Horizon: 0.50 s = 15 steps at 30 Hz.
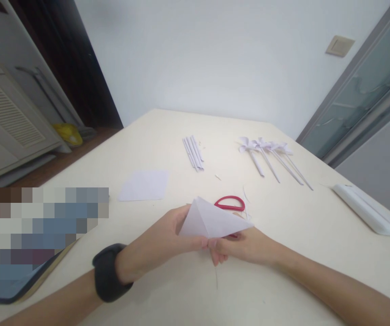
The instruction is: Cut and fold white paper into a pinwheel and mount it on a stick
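Between both hands is a folded sheet of white paper (211,219), triangular in outline, with a crease running down from its top corner. My left hand (168,233), below a black wristband (110,271), grips the paper's left side, thumb along the lower edge. My right hand (245,244) pinches the same lower edge, its thumb tip meeting the left thumb. Just behind the paper lie red-handled scissors (230,203), their blades hidden by the paper and hand. Thin paper strips lie beside the scissors.
A flat white paper sheet (145,185) lies to the left. Several rolled paper sticks (193,153) lie farther back, and several paper pinwheels (266,147) rest at the back right. A white packet (368,208) sits at the right edge of the table (168,127). The lower left is pixelated.
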Each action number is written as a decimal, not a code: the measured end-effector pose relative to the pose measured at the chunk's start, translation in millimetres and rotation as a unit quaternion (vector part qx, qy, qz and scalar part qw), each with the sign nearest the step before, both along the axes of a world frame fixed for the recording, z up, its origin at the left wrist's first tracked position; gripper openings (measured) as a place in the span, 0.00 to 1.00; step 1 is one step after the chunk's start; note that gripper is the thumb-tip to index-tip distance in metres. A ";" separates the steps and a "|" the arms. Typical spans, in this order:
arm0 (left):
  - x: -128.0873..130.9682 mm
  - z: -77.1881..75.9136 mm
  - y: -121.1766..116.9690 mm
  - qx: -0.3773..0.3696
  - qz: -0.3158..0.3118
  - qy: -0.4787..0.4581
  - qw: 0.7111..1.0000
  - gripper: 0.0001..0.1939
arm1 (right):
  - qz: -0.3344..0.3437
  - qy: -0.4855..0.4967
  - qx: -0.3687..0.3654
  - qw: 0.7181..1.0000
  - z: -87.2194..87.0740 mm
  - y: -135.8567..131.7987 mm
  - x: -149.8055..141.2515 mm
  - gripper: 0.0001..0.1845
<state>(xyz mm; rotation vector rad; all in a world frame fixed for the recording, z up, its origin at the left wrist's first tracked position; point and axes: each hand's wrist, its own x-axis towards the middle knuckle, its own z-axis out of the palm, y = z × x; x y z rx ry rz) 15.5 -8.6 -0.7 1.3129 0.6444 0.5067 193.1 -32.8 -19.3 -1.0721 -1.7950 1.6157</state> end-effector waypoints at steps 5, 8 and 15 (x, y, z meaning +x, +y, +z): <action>-3.7 -1.3 2.7 0.026 0.021 0.035 0.999 0.16 | -0.023 -0.023 0.006 0.999 -1.7 1.7 1.4 0.11; -7.5 6.2 5.8 0.037 0.025 0.047 0.998 0.17 | -0.056 -0.057 0.034 0.996 1.8 2.0 3.7 0.13; -11.3 19.7 7.8 0.048 0.063 0.084 0.993 0.16 | -0.095 -0.020 0.051 0.994 10.1 0.7 8.6 0.14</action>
